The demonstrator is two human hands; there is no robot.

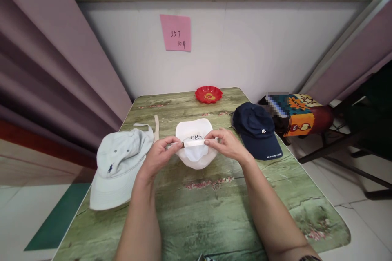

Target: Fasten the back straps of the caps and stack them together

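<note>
A white cap (196, 157) with dark lettering lies at the middle of the table, its brim pointing away from me. Fingers and thumb of my left hand (162, 153) pinch the left end of the cap's strap. At the strap's other end, my right hand (225, 142) pinches it the same way, so the band stretches between both hands. To the left is a pale cap (118, 167) with a small dark emblem and loose straps. On the right rests a navy cap (255, 128) with white lettering, brim towards me.
A red scalloped dish (208, 94) stands near the back edge of the green wood-patterned table (211, 220). Behind it, a pink note (176, 33) is stuck on the wall. Right of the table are a colourful printed item (297, 116) and dark chair legs. Curtains hang at both sides.
</note>
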